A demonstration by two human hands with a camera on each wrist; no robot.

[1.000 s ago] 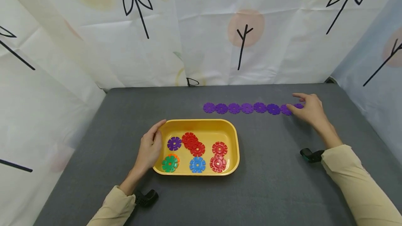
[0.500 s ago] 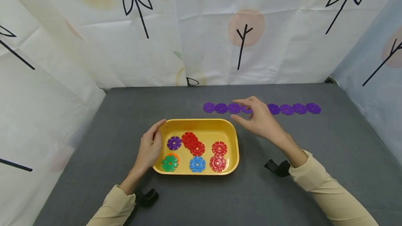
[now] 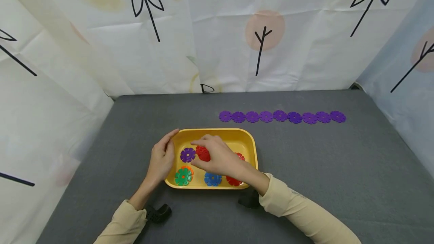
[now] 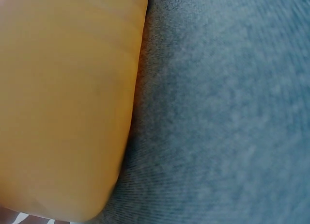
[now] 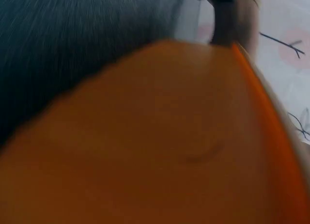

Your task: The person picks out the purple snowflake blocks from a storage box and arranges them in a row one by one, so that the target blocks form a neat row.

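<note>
A yellow tray (image 3: 237, 134) holds flower-shaped plastic discs. My left hand (image 3: 162, 161) grips the tray's left end at the rim. In the left wrist view the tray's outer wall (image 4: 63, 103) fills the left side. My right hand (image 3: 218, 156) hovers over the tray, thumb and index finger spread apart with nothing between them. Just left of those fingertips lies a purple flower disc (image 3: 188, 155). Red discs (image 3: 202, 153) sit partly under the hand. A green disc (image 3: 183, 177) overlaps an orange one, and a blue disc (image 3: 213, 179) lies near the front wall.
A row of several purple flower discs (image 3: 280, 116) runs side by side along the back right of the grey table (image 3: 322, 168). A patterned white cloth (image 3: 223, 48) hangs behind the table and at both sides. Each wrist wears a black camera mount (image 3: 158, 214).
My right hand has left the right end of the purple row, where a purple disc now lies, and travelled left into the space over the tray. My left hand stays at the tray.
</note>
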